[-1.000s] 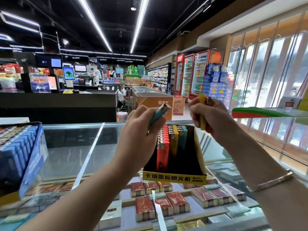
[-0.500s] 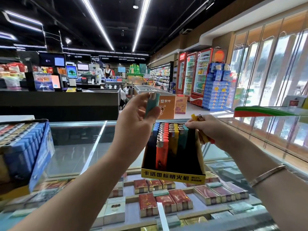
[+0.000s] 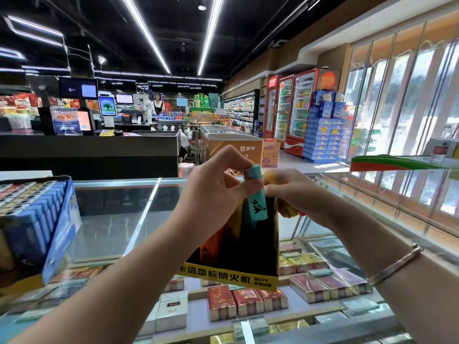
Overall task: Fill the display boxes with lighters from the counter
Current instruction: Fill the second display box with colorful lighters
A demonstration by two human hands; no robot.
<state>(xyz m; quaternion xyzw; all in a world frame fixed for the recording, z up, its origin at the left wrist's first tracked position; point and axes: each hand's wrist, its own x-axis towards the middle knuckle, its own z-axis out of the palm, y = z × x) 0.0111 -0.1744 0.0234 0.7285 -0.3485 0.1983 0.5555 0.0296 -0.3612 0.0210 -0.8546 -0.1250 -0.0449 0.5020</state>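
A black display box with a yellow front strip (image 3: 231,278) stands on the glass counter. Orange and yellow lighters (image 3: 211,247) stand in its left rows; the right side looks dark. My left hand (image 3: 213,194) pinches a teal lighter (image 3: 257,199) upright, its lower end over the box's back rows. Just right of it, my right hand (image 3: 295,194) grips yellow lighters (image 3: 289,208) at the box's back right corner; how many it holds is hidden by the fingers.
A blue display box (image 3: 59,234) full of lighters stands at the left on the glass counter (image 3: 116,219). Cigarette packs (image 3: 248,302) lie under the glass. A raised glass shelf (image 3: 397,194) runs along the right. A black checkout desk (image 3: 87,150) stands behind.
My left hand has lowered the teal lighter from head height down to the box. My right hand has come down too and stays at the box's back right corner.
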